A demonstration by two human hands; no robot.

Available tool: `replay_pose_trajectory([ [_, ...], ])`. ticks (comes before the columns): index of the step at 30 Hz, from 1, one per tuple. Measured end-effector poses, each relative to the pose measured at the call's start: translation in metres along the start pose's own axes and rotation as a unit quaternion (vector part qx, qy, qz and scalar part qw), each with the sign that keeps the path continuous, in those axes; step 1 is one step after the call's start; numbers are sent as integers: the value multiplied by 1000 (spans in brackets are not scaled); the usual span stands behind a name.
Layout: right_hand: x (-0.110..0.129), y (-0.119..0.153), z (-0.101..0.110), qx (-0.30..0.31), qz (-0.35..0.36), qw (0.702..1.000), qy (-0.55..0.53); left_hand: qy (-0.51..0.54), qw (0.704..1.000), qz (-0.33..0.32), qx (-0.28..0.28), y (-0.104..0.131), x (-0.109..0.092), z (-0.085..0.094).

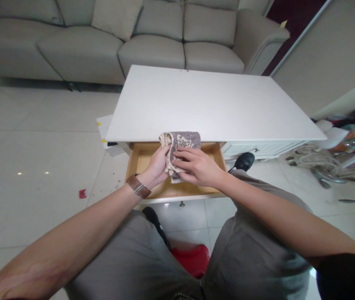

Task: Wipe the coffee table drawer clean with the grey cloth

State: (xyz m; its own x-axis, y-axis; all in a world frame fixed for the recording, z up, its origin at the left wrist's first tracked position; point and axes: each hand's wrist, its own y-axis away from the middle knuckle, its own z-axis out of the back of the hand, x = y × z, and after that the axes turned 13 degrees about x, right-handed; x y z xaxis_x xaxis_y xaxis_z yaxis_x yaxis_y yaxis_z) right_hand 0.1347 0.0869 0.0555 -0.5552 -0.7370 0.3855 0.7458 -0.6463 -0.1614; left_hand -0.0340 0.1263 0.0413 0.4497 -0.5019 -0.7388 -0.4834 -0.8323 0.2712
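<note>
A folded purple-grey and cream patterned towel [185, 137] is between my two hands, above a pulled-out wooden drawer [192, 190]. My left hand [157, 166] grips the towel's left folded edge, its fingertips partly hidden behind the cloth. Across the towel's front lies my right hand [197, 166], with its fingers bent against the cloth. The drawer belongs to a white coffee table [211, 104], and a small knob [182, 203] sits on its front.
Behind the table stands a grey sofa [155, 50]. A white box [104, 129] is at the table's left side. Cluttered items [330, 162] lie on the floor at right. Something red [192, 258] is between my legs, and a red scrap [82, 193] lies on the tiles.
</note>
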Motion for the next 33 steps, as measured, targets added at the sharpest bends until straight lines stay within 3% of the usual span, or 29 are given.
replay_pose_trajectory([
  [4, -1, 0, 9, 4, 34, 998, -61, -36, 999, -24, 27, 3, -5, 1],
  [9, -5, 2, 14, -14, 17, 990, -143, -88, 991, -34, 100, 11, -10, 4],
  [12, -4, 3, 14, 0, 26, 984, -179, -163, 981, -35, 97, 11, -10, 9],
  [15, -9, 5, 21, -59, -42, 980, -183, -213, 971, -20, 105, 7, -12, 15],
  [17, -15, 7, 28, -111, -104, 978, -146, -254, 958, -15, 134, 6, -16, 17],
  [19, -22, 10, 34, -116, -145, 975, -124, -318, 931, -5, 181, 4, -21, 18],
  [22, -28, 13, 36, -22, -165, 966, -199, -408, 878, 15, 250, 3, -26, 21],
  [25, -27, 14, 35, 53, -172, 934, -309, -448, 855, 13, 263, 3, -30, 24],
  [30, -28, 12, 37, -34, -197, 923, -327, -457, 830, 82, 310, 7, -40, 29],
  [33, -33, 12, 34, -42, -197, 925, -322, -457, 832, 91, 301, 8, -45, 32],
])
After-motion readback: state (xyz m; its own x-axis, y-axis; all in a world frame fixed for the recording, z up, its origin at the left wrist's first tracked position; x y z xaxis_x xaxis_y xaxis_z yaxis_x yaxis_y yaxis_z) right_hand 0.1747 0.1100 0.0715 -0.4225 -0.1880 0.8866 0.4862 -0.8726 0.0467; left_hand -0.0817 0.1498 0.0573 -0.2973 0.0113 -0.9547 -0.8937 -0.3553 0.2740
